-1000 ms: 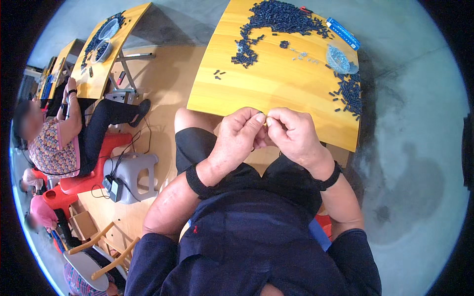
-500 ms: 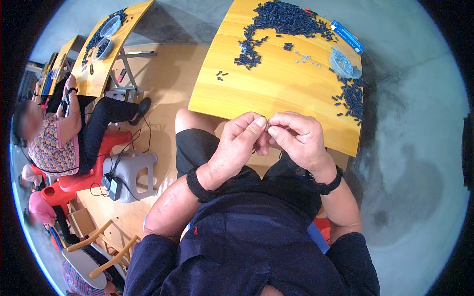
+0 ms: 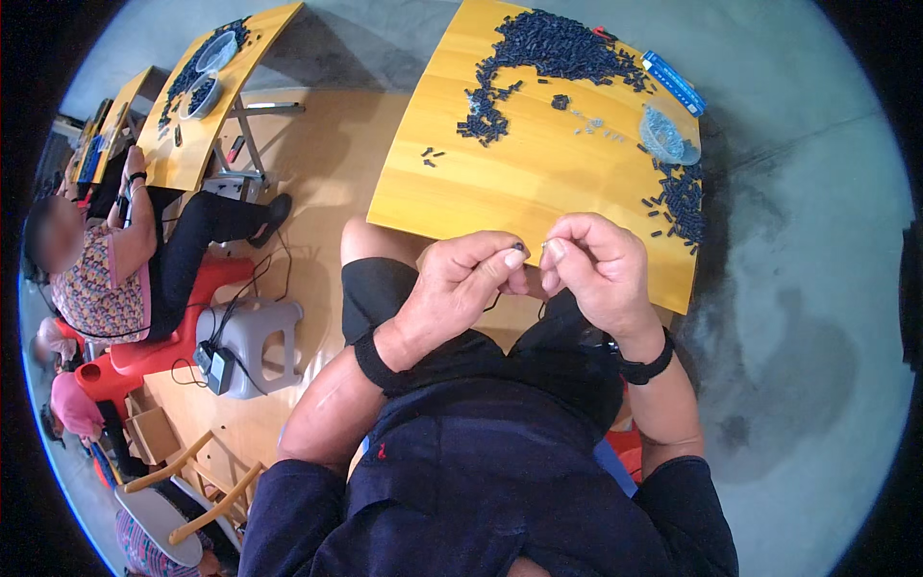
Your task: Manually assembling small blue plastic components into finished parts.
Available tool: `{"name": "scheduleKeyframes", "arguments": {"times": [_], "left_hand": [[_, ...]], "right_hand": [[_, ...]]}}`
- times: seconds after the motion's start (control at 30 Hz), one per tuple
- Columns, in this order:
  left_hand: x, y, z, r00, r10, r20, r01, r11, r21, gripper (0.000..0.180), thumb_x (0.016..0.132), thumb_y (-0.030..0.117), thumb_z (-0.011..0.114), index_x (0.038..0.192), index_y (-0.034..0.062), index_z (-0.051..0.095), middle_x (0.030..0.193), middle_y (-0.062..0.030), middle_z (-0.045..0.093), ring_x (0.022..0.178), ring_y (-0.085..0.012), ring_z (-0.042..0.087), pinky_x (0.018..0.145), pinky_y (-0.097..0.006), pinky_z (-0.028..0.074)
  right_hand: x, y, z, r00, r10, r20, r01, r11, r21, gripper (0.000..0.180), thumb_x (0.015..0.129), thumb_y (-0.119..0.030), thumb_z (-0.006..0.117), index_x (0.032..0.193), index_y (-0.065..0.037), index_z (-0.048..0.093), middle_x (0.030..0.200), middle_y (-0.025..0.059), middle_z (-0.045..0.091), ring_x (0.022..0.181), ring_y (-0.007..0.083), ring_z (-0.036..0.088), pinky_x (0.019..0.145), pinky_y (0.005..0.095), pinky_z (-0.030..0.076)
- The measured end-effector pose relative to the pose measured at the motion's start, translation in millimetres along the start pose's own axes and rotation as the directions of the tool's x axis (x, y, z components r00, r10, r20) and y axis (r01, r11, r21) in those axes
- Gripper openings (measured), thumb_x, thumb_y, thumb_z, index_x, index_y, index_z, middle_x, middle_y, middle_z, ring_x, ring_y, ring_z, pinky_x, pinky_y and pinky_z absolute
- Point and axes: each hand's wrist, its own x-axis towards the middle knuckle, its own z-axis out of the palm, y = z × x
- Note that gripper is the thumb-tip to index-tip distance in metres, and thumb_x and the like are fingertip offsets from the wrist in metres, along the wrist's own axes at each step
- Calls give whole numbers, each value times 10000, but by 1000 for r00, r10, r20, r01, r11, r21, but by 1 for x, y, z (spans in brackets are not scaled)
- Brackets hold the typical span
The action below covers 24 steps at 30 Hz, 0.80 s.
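Just past the near edge of the yellow wooden table (image 3: 461, 183), both my hands are held close together over my lap. My left hand (image 3: 461, 284) pinches a small black piece (image 3: 518, 246) between thumb and forefinger. Slightly apart from it, my right hand (image 3: 604, 274) is closed in a pinch on a tiny pale metal piece (image 3: 545, 246), too small to make out further. At the far side of the tabletop spreads a heap of short black cylindrical pieces (image 3: 562, 46). Several small silvery metal pieces (image 3: 596, 126) lie scattered nearer.
A clear plastic tub (image 3: 670, 139) of small metal parts stands at the table's right edge, beside more black pieces (image 3: 683, 202). Behind it lies a blue box (image 3: 675, 84). To the left are a grey stool (image 3: 252, 341) with cables and a seated person (image 3: 106, 288) at another table.
My hands have parted: the right has moved a little to the right, away from the left. The black piece in my left fingertips now shows.
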Motion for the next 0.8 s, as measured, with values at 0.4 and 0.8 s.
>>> {"name": "scheduleKeyframes", "arguments": {"times": [0.4, 0.8], "left_hand": [[-3, 17, -3, 973, 203, 111, -216, 968, 125, 176, 913, 139, 572, 931, -21, 644, 843, -93, 657, 804, -148, 626, 725, -265, 496], [-6, 13, -6, 974, 150, 172, -174, 975, 136, 188, 921, 156, 562, 912, -12, 646, 789, -80, 659, 742, -143, 617, 676, -268, 490]], "right_hand": [[6, -31, -2, 952, -202, 231, 257, 937, -238, 24, 842, 7, 571, 827, 22, 582, 690, 84, 607, 613, 152, 611, 552, 274, 477], [7, -29, 0, 913, -289, 288, 379, 861, -339, 34, 806, 16, 604, 826, 2, 580, 673, 117, 603, 582, 239, 620, 520, 313, 473]]}}
